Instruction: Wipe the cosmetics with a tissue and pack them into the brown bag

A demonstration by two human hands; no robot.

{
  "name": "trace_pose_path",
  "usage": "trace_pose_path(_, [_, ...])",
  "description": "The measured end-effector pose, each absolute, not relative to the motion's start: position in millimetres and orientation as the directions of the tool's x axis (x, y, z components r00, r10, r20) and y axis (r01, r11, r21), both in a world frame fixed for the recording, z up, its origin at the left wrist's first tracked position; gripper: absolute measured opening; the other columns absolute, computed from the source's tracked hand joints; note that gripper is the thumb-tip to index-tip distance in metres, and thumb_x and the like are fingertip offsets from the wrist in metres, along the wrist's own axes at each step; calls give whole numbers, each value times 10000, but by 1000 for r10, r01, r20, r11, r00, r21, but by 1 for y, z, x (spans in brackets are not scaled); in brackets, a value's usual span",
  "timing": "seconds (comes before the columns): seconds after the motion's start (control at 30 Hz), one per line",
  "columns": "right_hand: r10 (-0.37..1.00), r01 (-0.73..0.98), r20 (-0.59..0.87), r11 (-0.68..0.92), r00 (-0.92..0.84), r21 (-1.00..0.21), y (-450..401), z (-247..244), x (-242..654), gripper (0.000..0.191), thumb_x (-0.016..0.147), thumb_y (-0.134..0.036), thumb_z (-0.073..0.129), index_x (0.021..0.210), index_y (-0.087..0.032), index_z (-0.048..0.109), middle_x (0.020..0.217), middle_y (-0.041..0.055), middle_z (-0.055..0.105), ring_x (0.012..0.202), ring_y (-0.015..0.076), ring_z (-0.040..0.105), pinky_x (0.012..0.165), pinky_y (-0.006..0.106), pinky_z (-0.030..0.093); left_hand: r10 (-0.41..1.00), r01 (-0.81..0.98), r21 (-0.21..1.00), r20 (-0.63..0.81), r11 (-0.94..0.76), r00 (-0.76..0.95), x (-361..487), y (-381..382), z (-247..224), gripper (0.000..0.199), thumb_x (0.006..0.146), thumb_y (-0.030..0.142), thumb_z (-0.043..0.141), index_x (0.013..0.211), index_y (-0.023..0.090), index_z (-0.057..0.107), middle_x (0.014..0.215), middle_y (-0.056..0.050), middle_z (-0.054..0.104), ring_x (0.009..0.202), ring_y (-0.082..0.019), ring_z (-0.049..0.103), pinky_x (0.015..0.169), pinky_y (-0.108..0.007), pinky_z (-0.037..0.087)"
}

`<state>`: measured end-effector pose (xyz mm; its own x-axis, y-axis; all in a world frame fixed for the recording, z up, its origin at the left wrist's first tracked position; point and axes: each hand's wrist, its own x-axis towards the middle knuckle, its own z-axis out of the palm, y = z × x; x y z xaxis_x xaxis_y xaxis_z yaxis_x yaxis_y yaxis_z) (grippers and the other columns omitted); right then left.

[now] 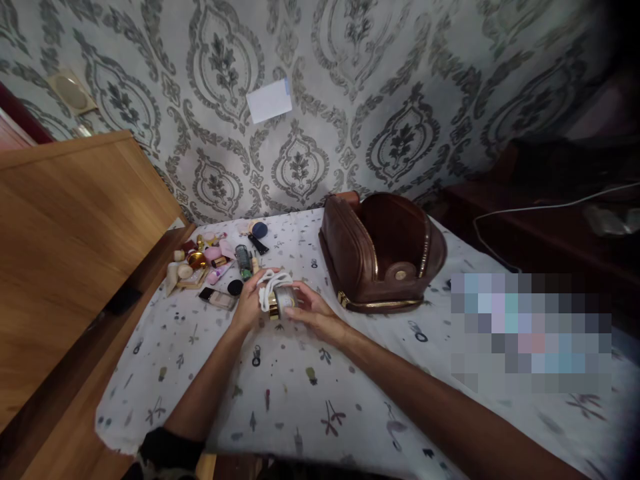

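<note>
A clear jar with a gold lid is held sideways between both hands, above the patterned cloth. My right hand grips the jar's glass body, thumb in front and fingers behind. On the other side, my left hand is closed around a folded white cloth, which presses at the lid end of the jar. To the right stands a brown leather bag, its zipped top wide open. Near my left hand lie a round black compact and a bottle with a black cap.
Several cosmetics, among them a green bottle, a gold round item and a dark blue round piece, lie at the back left. A wooden panel borders the left side. Behind is a patterned wall. A blurred patch covers the right.
</note>
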<state>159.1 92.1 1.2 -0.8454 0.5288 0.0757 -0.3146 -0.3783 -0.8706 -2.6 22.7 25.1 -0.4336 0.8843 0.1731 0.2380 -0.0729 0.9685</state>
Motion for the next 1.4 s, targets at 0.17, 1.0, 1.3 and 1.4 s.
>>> trace_pose_path(0.17, [549,-385,8,-576,-836,-721,94,3,158,475,691,-335,834,1104,-267,608,1021,0,664,797,132,656,658,234,526,843,168,981,169,-95,-510,0,22,12,278,784,320,584,991,179,704,945,-51,720,858,-209,654,767,-295,506])
trace_pose_path(1.0, [435,-334,-110,-809,-894,-484,112,-2,154,300,946,-448,540,1032,-173,622,747,20,718,493,116,617,488,214,525,700,893,340,713,-294,-41,29,7,9,445,964,189,399,1408,188,429,1366,-152,489,1303,-248,469,1091,-428,406])
trace_pose_path(1.3, [364,-290,-80,-839,-928,-460,113,-7,158,332,953,-471,535,1026,-159,621,788,44,729,595,118,655,513,182,530,790,526,817,477,-237,-385,22,15,0,292,914,295,494,1157,167,594,1076,-88,684,992,-224,630,916,-359,487])
trace_pose_path(1.4, [378,-311,-24,-794,-925,-523,110,-7,158,301,918,-426,615,1065,-164,626,862,56,745,654,125,682,618,212,571,802,391,901,371,-189,-468,19,18,-4,198,862,326,530,912,168,637,858,-39,687,818,-198,620,810,-315,498])
